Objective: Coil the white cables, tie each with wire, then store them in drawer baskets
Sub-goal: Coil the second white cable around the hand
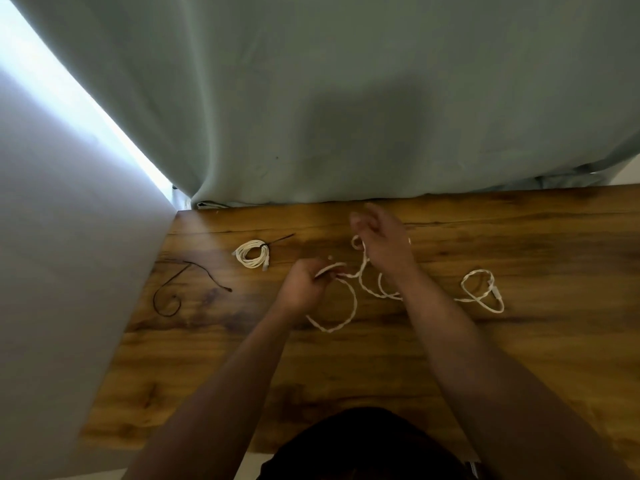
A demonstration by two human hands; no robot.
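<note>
A loose white cable sprawls across the middle of the wooden table, its far end looping at the right. My left hand grips one end of it, with a loop hanging below the fist. Farther back, my right hand is blurred; its fingers curl around a stretch of the same cable. A coiled white cable, bound with a black wire tie, lies at the back left. A loose black wire curls near the table's left edge.
A grey-green curtain hangs behind the table's far edge. A pale wall runs along the left side, close to the table. No drawer or basket is in view.
</note>
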